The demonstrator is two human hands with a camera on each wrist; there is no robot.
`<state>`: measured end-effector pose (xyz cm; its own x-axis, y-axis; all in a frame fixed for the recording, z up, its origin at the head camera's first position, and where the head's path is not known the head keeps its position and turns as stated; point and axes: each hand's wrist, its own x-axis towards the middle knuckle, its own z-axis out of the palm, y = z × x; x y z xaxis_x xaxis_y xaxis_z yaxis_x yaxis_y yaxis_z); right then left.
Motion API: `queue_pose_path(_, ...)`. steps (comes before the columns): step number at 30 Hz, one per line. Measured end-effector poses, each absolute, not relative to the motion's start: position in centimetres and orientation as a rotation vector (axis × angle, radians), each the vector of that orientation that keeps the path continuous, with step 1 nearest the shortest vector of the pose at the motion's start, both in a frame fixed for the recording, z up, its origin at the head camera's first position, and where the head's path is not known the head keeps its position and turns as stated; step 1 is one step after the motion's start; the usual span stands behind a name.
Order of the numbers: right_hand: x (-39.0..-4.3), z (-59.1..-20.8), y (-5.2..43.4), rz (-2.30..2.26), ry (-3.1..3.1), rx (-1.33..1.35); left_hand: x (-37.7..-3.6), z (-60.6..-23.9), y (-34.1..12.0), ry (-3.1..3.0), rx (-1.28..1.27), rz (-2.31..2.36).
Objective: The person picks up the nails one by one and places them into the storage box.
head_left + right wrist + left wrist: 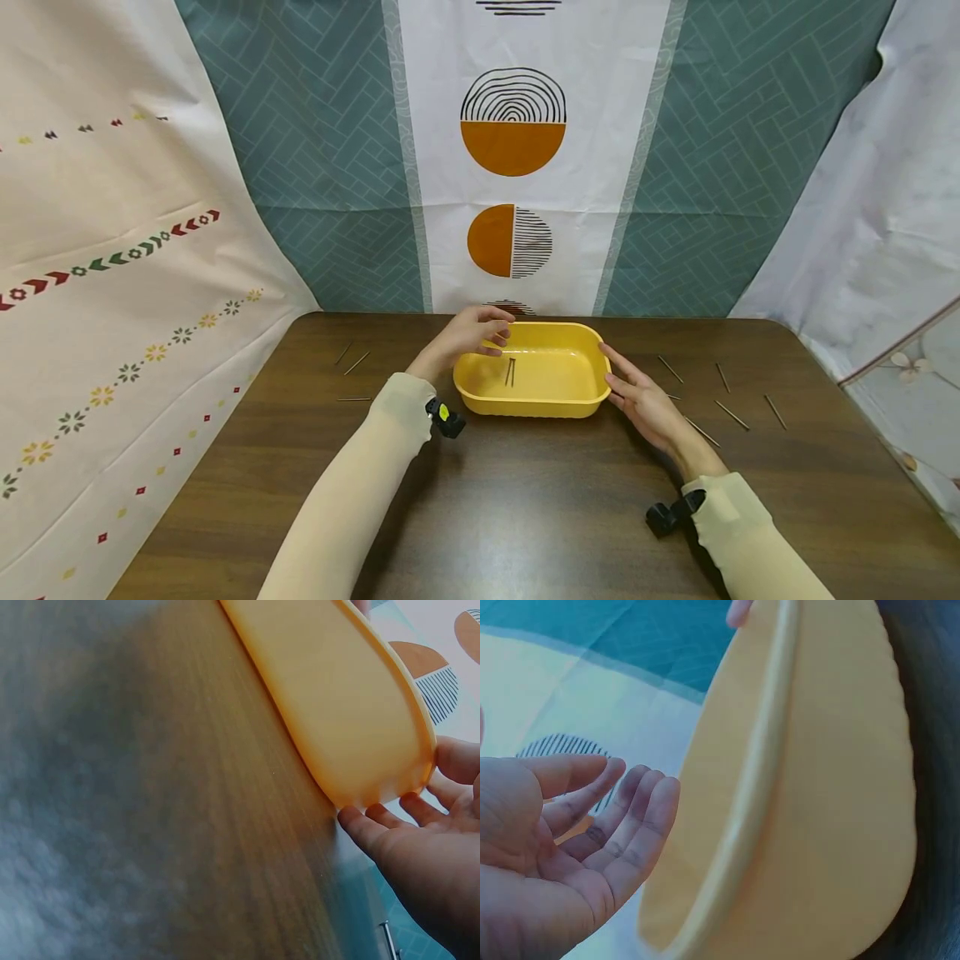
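Note:
A yellow plastic basin [555,408] sits at the far middle of the table, with two thin metal nails [510,372] lying inside it. Over its left end hovers my left hand [472,332], fingers loosely bent and nothing in them. The left wrist view has that hand [585,840] beside the basin's wall [840,787], apart from it. My right hand [648,408] touches the basin's right end. Up close, the fingertips of the right hand [427,840] rest against the outer end wall [352,735], and the thumb lies by the rim.
Several loose nails [732,416] lie scattered on the table right of the basin, some close to my right hand. Three more nails [357,362] lie on the left. A patterned cloth [510,192] hangs behind the wooden table [525,508], with pale cloths at both sides.

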<state>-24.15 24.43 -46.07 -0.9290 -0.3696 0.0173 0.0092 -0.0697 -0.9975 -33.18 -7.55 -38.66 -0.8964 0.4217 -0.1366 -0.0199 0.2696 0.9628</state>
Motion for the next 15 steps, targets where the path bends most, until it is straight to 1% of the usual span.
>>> queue_pose_path(15,-24.1,-45.9,24.5,-2.069,1.968,-0.405,-33.1,-37.2,-12.3,2.216,0.278,1.66)
